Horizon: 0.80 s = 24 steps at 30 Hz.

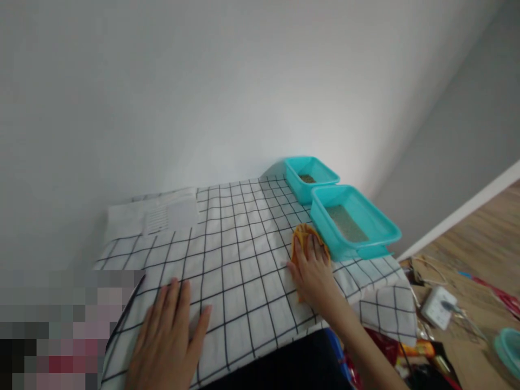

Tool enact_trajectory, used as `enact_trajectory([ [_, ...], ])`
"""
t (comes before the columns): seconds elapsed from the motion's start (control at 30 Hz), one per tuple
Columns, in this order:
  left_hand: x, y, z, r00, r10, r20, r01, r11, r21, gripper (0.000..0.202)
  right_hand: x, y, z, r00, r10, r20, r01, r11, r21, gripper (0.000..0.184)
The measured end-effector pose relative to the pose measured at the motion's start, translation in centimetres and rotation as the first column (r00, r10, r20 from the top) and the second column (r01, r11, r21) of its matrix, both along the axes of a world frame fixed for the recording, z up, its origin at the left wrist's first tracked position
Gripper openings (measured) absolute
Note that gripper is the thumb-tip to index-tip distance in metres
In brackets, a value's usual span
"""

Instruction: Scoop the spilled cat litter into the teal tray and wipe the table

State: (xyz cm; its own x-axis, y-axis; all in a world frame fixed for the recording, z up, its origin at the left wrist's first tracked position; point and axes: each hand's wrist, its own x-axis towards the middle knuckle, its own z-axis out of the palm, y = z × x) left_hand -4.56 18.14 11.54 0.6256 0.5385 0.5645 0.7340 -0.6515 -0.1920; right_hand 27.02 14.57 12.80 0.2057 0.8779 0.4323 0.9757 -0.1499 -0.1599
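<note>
My right hand (pixel 314 271) is on an orange cloth (pixel 299 234) and presses it to the checked tablecloth (pixel 235 254). Its fingers bend over the bunched fabric, which shows around the fingertips and beside the thumb. Just past that hand stands a turquoise tray (pixel 376 222) with greyish material on its floor. A second turquoise tray (pixel 300 187) sits behind it near the wall, holding something dark and grainy. At the lower left, my left hand (pixel 168 330) lies flat on the tablecloth, thumb spread, holding nothing.
A white slotted object (pixel 170 216) lies at the table's back left. The wall (pixel 227 97) rises behind the table. On the floor at right are a white power strip (pixel 439 307) with cords and a turquoise round container (pixel 507 349). Colourful packages (pixel 418 349) lie below the table's edge.
</note>
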Motion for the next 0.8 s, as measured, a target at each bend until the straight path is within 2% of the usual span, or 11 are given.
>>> enact_trajectory([
  [0.07,-0.3,0.1,-0.2,1.0,-0.018,-0.011,0.017,1.0,-0.024,0.041,-0.3,0.9,1.1,1.0,0.023,-0.006,-0.024,0.996,-0.085,0.06],
  [0.13,-0.5,0.3,-0.4,0.999,-0.042,-0.023,0.041,0.999,-0.03,0.045,-0.5,1.1,2.1,0.995,0.096,-0.02,-0.098,0.982,-0.161,0.06],
  [0.3,-0.8,0.8,-0.7,0.999,-0.039,-0.002,0.039,0.999,-0.038,0.048,-1.2,-1.4,3.2,0.937,0.344,-0.057,-0.349,0.917,-0.192,0.059],
  [0.37,-0.6,0.9,-0.7,0.999,-0.041,0.001,0.041,0.998,-0.049,0.05,-1.2,-2.8,2.9,0.933,0.354,-0.066,-0.361,0.917,-0.17,0.059],
  [0.5,-0.1,0.4,-0.3,1.0,0.003,0.013,-0.003,1.0,-0.019,0.052,0.1,-5.3,1.4,0.97,0.235,-0.054,-0.24,0.965,-0.104,0.058],
  [0.6,0.4,-0.6,0.3,0.998,0.053,-0.012,-0.053,0.999,0.0,0.051,1.7,-6.9,0.0,0.977,0.212,-0.005,-0.212,0.977,-0.029,0.064],
  [0.7,0.8,-2.0,0.9,0.988,0.152,-0.004,-0.152,0.985,-0.086,0.058,2.7,-8.0,-1.1,0.976,0.215,0.046,-0.216,0.976,0.013,0.07],
  [0.8,0.9,-3.6,1.4,0.978,0.209,-0.019,-0.209,0.967,-0.144,0.062,2.8,-8.1,-1.6,0.973,0.222,0.064,-0.224,0.974,0.027,0.071],
])
